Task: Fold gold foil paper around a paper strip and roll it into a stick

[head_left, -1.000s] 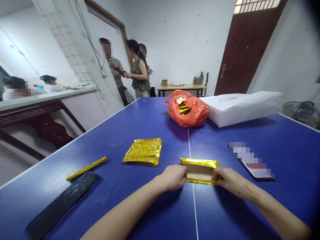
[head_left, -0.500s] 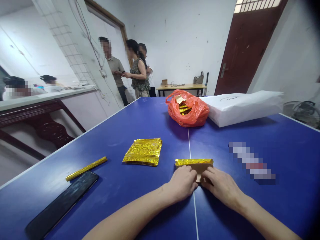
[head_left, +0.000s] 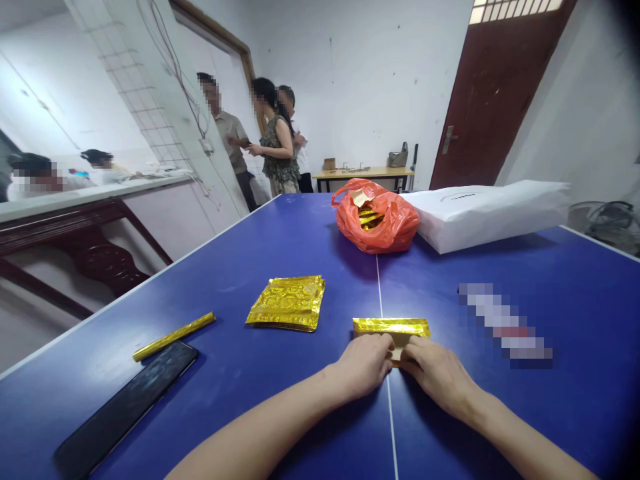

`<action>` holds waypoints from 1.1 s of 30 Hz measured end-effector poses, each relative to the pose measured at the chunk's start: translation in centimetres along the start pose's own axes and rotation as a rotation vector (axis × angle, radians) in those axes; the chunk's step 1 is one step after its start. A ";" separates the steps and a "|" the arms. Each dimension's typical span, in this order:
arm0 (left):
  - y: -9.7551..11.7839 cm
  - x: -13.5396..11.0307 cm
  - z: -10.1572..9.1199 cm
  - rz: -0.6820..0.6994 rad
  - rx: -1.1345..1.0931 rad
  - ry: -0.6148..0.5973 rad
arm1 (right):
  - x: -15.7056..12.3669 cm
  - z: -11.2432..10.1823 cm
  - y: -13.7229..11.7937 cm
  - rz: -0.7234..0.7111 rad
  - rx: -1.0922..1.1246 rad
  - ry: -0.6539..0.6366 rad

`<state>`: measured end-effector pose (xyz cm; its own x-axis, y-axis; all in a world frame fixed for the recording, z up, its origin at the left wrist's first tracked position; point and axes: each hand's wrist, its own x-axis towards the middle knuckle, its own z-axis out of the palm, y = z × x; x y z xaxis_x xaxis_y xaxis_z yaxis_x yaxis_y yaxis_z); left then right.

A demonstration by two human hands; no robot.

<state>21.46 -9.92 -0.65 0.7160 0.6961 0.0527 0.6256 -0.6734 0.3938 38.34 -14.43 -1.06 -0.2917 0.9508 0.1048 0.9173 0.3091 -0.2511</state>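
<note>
Between my hands is a sheet of gold foil paper (head_left: 393, 325), its brown backing showing below a shiny gold strip along the far edge. My left hand (head_left: 367, 360) is closed on the sheet's near left part, fingers curled. My right hand (head_left: 433, 370) grips the near right part the same way, close beside the left. The fingers hide much of the sheet's near edge. To the left lies a stack of gold foil sheets (head_left: 287, 303). Farther left a rolled gold foil tube (head_left: 175, 337) rests by the far end of a black phone (head_left: 127, 407).
A red plastic bag (head_left: 395, 220) with gold foil inside stands at the back of the blue table (head_left: 225, 267). Beside it lies a large white bag (head_left: 490, 213). A pixelated long item (head_left: 505, 327) is at the right. Several people stand or sit beyond the table.
More of the gold strip on the sheet's far edge shows, and it looks wider. My right hand has shifted slightly left, closer to my left hand.
</note>
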 end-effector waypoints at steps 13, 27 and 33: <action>-0.8 -0.1 -0.6 -0.031 -0.138 -0.036 | 0.2 -0.9 -0.6 0.051 0.116 -0.002; -0.3 -0.1 -1.0 -0.064 -0.109 -0.075 | 0.4 -0.9 -0.3 0.137 0.030 -0.046; -0.5 -0.3 -1.7 -0.078 -0.070 -0.118 | 0.1 -2.0 2.1 0.193 0.070 -0.132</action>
<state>20.39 -9.36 0.69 0.6998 0.7090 -0.0869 0.6607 -0.5963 0.4558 40.77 -13.77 0.38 -0.1499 0.9857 -0.0774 0.9398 0.1177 -0.3209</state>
